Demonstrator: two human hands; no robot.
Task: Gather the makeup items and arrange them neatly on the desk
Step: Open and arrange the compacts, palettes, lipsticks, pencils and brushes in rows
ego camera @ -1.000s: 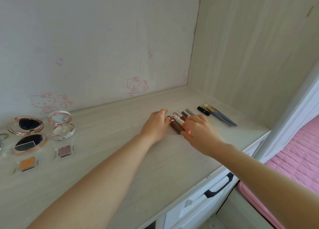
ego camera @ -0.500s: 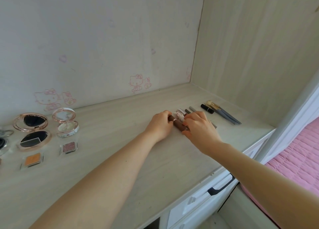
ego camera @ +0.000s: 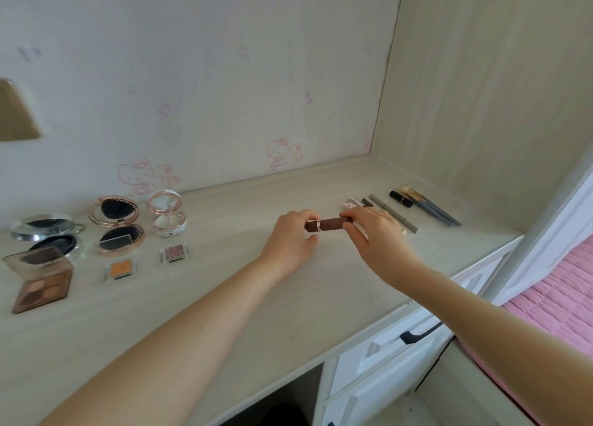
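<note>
Both hands pinch the brown lipstick tube (ego camera: 327, 224): the left hand (ego camera: 290, 242) takes its left end, the right hand (ego camera: 377, 238) its right. Its long axis runs parallel to the desk's (ego camera: 337, 294) back edge, crosswise to the pencil row (ego camera: 393, 213) toward the right edge. Both forearms reach forward from the front edge, the right nearer that row.

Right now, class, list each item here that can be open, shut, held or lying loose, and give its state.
Brown lipstick tube: capped, held off the desk by both hands.
Left hand: pinching the tube's left end.
Right hand: gripping its right end.
Rose-gold compact: open.
White compact: open.
Silver compact: open.
Eyeshadow palette: lid up.
Grey pencil: lying loose.
</note>
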